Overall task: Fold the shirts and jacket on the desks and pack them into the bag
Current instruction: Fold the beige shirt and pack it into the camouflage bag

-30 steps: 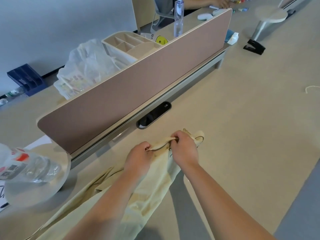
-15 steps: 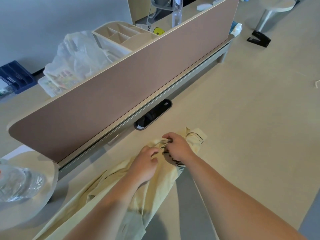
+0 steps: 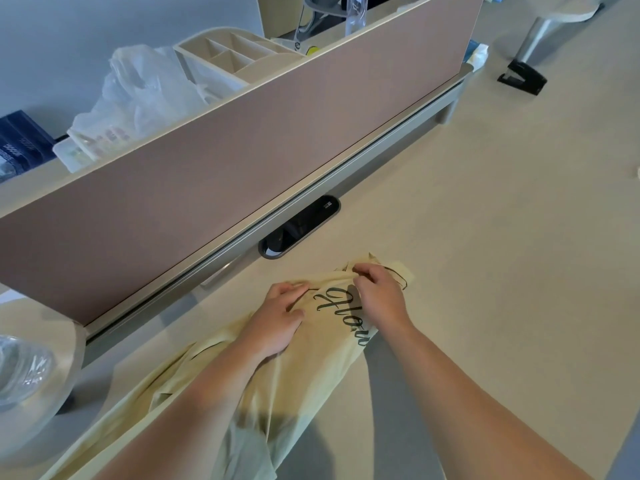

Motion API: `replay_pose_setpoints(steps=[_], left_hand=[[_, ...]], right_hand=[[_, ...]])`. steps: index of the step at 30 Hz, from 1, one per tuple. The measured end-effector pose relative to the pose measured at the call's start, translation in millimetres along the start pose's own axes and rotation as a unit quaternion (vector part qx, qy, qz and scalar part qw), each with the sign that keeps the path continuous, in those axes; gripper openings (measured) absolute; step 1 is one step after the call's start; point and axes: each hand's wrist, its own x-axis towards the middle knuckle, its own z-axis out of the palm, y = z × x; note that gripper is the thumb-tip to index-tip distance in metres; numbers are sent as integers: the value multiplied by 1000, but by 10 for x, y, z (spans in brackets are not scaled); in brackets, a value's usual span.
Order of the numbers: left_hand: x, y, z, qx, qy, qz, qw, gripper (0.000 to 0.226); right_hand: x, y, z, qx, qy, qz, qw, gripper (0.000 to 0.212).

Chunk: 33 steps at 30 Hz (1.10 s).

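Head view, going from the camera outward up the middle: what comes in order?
Yellow shirt, gripped by left hand and right hand → black cable port → brown divider panel → cream organiser tray.

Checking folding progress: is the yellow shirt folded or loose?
Loose, not folded: the shirt lies bunched and rumpled on the desk; left hand and right hand hold its edge.

This was an office. A long bench (image 3: 485, 244) had a brown screen (image 3: 242, 150) down its middle and a hole for cables (image 3: 299, 227). A pen tray (image 3: 225, 58) stood behind the screen.
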Motion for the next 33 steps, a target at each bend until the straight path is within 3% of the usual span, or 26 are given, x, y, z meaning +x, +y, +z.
replay_pose_setpoints(steps=[6, 9, 16, 21, 29, 33], left_hand=[[-138, 202, 137, 21, -28, -8, 999, 54], [-295, 376, 370, 11, -44, 13, 999, 55], [-626, 534, 196, -18, -8, 58, 998, 46], [-1188, 216, -172, -22, 27, 57, 998, 36], [-2268, -671, -465, -61, 85, 38, 994, 26], [-2753, -1353, -524, -127, 57, 25, 990, 19]], right_hand=[[-30, 30, 58, -134, 56, -47, 988, 21], [-38, 60, -114, -176, 43, -31, 983, 39], [-88, -119, -416, -84, -11, 13, 996, 53], [-897, -285, -188, -25, 51, -6, 998, 44], [-2843, -19, 580, -50, 7, -16, 999, 32], [-3617, 253, 1215, -71, -41, -1, 997, 31]])
